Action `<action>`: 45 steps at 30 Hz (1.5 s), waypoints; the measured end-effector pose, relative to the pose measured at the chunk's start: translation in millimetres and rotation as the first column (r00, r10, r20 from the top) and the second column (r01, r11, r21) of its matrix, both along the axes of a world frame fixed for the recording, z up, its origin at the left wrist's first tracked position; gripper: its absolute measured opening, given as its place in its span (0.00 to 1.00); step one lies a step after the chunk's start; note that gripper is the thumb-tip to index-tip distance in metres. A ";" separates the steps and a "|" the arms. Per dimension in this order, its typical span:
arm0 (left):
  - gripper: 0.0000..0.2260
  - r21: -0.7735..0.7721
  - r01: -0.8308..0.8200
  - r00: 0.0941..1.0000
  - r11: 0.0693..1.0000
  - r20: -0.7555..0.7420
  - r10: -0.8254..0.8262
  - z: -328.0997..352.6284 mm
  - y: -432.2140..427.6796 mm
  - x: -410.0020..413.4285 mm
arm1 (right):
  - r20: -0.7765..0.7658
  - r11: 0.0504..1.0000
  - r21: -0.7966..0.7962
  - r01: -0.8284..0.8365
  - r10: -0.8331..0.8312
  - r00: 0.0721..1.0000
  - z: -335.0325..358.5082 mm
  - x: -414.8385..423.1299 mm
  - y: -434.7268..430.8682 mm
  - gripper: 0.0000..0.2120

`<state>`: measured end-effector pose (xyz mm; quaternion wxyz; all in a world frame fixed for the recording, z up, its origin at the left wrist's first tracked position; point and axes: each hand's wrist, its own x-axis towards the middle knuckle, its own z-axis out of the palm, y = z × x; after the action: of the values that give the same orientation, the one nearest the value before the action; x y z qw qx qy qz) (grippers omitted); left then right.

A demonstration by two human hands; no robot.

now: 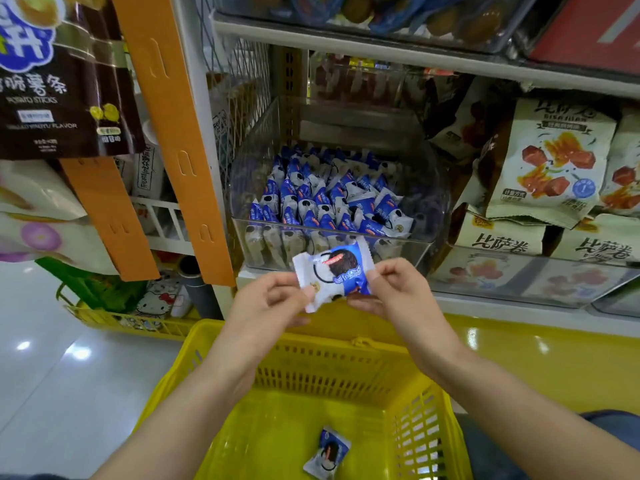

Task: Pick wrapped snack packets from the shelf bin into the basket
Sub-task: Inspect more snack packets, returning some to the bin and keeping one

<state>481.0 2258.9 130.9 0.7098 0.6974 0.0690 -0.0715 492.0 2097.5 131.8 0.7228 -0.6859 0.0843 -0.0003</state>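
Note:
A blue-and-white wrapped snack packet [335, 271] is held up between both hands, in front of the shelf bin and above the basket's far rim. My left hand [273, 299] pinches its left end and my right hand [394, 287] pinches its right end. The clear plastic shelf bin [420, 216] behind it holds several more of the same packets [322, 199]. Below, the yellow plastic basket [349, 362] has one packet [327, 452] lying on its floor.
Cream snack bags [547, 164] fill the shelf right of the bin. An orange upright [173, 133] and a dark hanging chip bag [62, 77] stand at left. A second yellow basket [131, 313] with goods sits on the tiled floor at left.

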 end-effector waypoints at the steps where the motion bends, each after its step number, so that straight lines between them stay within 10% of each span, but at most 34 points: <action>1: 0.04 -0.005 -0.046 0.999 0.999 0.018 0.046 -0.1 1.6 1.7 | -0.048 0.999 0.036 -0.039 0.041 0.998 -0.3 -0.8 -0.2 0.04; 6: 0.06 0.092 -0.147 0.978 0.985 0.161 0.131 -1.5 5.8 7.3 | -0.246 0.829 -0.360 -0.427 0.358 0.901 -12.0 -12.4 6.4 0.21; 9: 0.07 0.292 -0.100 0.952 0.951 0.306 0.006 -2.2 4.7 5.1 | -0.093 0.687 -0.653 -0.319 0.346 0.934 -16.1 -15.8 9.5 0.31; 15: 0.07 0.458 -0.028 0.905 0.888 0.389 -0.172 -9.5 -1.4 -2.7 | 0.189 0.840 -0.527 -0.132 0.267 0.945 -9.6 -18.4 14.9 0.02; 25: 0.06 0.488 -0.030 0.889 0.872 0.412 -0.200 -11.7 -1.3 1.1 | 0.329 0.728 -0.686 -0.014 0.327 0.886 -7.0 -17.8 12.2 0.04; 34: 0.06 0.637 -0.040 0.846 0.770 0.431 -0.312 -17.6 -3.9 -5.2 | -0.031 0.976 -0.216 -0.014 0.007 1.000 -2.7 0.6 4.8 0.08; 39: 0.13 0.572 0.158 0.920 0.805 0.210 -0.330 -29.4 -8.5 -7.0 | -0.006 0.962 -0.220 -0.163 0.166 0.986 -4.7 -6.4 10.4 0.11; 45: 0.04 -0.002 0.125 0.992 0.992 0.012 -0.125 -19.8 -16.1 1.2 | 0.032 0.889 -0.392 -0.237 0.270 0.962 -10.2 -5.7 11.8 0.07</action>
<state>482.2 2242.8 111.1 0.7051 0.6999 0.0207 -0.1116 486.3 2109.3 121.5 0.5710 -0.8186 -0.0387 0.0481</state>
